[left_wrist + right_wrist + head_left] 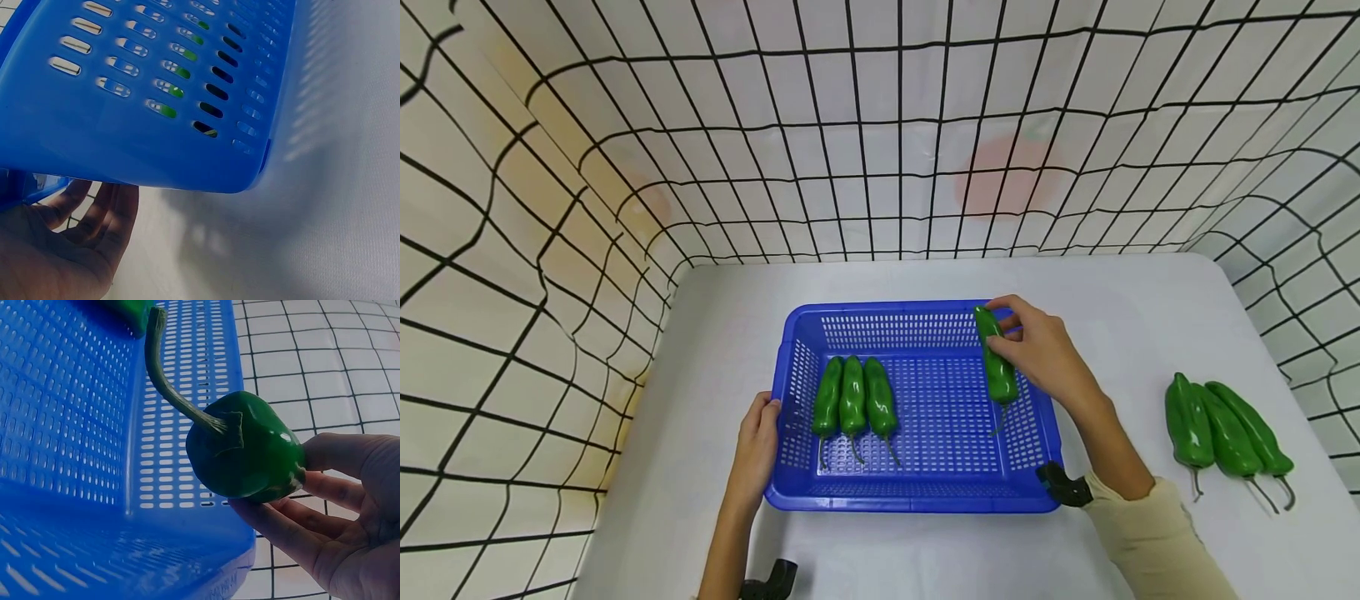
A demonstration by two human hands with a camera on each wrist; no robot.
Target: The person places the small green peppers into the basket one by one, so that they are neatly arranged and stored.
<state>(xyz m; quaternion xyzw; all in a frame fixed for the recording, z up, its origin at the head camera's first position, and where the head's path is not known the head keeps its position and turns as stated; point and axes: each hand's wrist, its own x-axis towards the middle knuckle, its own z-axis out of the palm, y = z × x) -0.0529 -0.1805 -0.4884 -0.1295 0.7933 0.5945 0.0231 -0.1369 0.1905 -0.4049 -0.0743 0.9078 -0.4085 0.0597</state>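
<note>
The blue plastic basket [917, 503] could skid if the left hand [757, 435], fingers curled at its rim, slackened; the right hand [1043, 346] could lose its glossy green pepper [1002, 379], pinched only between thumb and fingertips.

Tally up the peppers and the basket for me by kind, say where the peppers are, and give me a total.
Blue basket: 1
Green peppers: 7 (3 lying in the basket, 1 held in the right hand, 3 on the table)
Total: 8
</note>
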